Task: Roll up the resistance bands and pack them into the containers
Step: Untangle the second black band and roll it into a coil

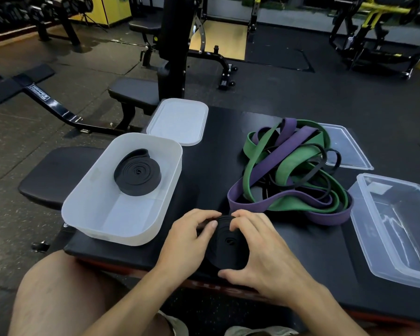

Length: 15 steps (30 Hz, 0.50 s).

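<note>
A black resistance band coiled into a flat roll (228, 246) lies on the black padded bench (216, 141) near its front edge. My left hand (189, 241) grips the roll's left side, its fingers curled over the top. My right hand (262, 253) holds the right side, thumb under the near edge. A second rolled black band (137, 174) sits inside the white frosted container (83, 209) at the left. A tangled pile of green, purple and thin black bands (291, 166) lies at centre right.
The white container's lid (180, 120) lies behind it. A clear plastic container (398, 226) stands at the right, its clear lid (344, 146) behind the pile. Gym benches, racks and machines stand on the dark floor beyond. My bare knees are at the bottom edge.
</note>
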Motion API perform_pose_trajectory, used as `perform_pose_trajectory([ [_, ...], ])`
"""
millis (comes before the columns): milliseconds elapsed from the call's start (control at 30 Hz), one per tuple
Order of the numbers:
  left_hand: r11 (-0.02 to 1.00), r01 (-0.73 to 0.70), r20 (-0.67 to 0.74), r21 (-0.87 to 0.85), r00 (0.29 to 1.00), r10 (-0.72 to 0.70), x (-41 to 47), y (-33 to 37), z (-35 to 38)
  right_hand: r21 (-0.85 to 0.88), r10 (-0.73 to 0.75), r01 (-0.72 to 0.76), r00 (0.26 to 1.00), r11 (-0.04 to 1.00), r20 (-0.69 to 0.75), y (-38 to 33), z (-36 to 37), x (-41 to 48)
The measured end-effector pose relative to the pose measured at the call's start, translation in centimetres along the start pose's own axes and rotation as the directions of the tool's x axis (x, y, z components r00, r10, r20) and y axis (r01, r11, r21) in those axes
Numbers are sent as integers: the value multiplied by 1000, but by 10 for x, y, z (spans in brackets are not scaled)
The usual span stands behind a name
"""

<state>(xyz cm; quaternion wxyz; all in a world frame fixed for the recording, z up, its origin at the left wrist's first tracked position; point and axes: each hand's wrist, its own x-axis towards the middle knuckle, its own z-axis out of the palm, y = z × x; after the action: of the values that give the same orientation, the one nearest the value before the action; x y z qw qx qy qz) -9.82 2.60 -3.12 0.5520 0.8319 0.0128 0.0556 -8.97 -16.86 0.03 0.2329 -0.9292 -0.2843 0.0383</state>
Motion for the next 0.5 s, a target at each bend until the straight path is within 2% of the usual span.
perform_pose_trajectory([
  [100,997,15,-88,-77,996,-22,-1,15,-12,29,-47,50,996,998,-70,-9,-9,9],
  [267,991,-36,-246,-130,969,3,7,42,-50,51,-132,141,979,989,-153,-36,-27,41],
  [433,988,-1,-313,-152,949,-47,27,44,-98,57,-169,178,976,982,-135,-71,-26,89],
  [500,993,41,-314,-108,947,-73,32,39,-115,42,-180,186,977,982,-117,-86,-21,107],
])
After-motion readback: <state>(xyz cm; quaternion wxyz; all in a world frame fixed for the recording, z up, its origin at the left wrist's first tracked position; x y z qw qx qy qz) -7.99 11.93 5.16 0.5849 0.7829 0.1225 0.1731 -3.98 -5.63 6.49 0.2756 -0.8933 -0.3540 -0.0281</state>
